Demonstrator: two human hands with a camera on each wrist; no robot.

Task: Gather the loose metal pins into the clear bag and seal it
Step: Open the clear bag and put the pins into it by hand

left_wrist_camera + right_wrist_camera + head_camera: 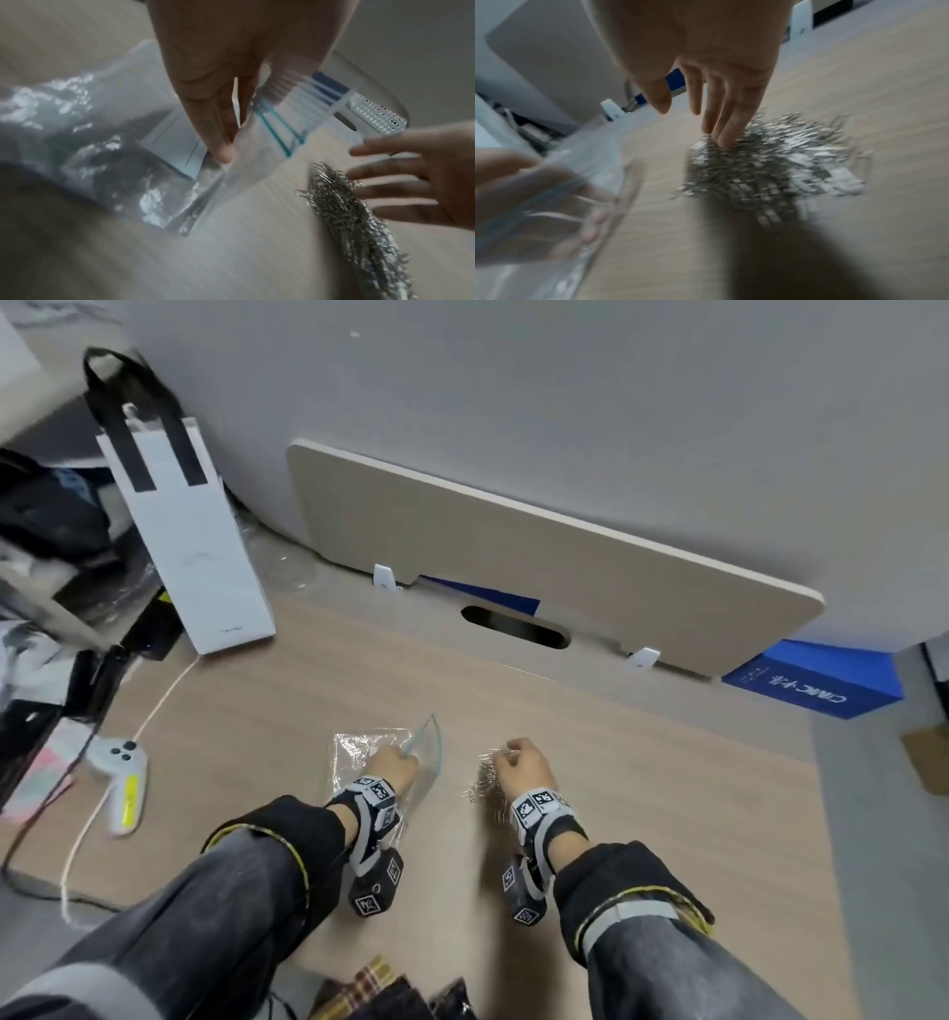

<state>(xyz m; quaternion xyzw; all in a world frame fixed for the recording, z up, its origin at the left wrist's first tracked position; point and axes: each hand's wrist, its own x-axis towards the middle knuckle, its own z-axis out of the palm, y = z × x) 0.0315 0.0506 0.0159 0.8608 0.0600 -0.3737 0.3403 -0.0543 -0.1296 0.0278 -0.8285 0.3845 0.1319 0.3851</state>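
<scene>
A clear zip bag [359,752] with a teal seal strip lies crumpled on the wooden table [642,762], left of centre. My left hand [398,762] pinches the bag's film near its mouth between thumb and fingers [223,150], lifting that edge. To its right a heap of loose metal pins [485,785] lies on the table. My right hand [521,760] reaches down over the heap with straight, spread fingers [722,140], whose tips touch the pins [770,172]. In the left wrist view the bag [102,132] and the pins [347,213] lie a short gap apart.
A white paper bag [195,541] with black handles stands at the back left. A white controller [120,762] and cables lie at the left. A beige panel [513,546] lines the back edge; a blue box [816,680] sits beyond the right corner.
</scene>
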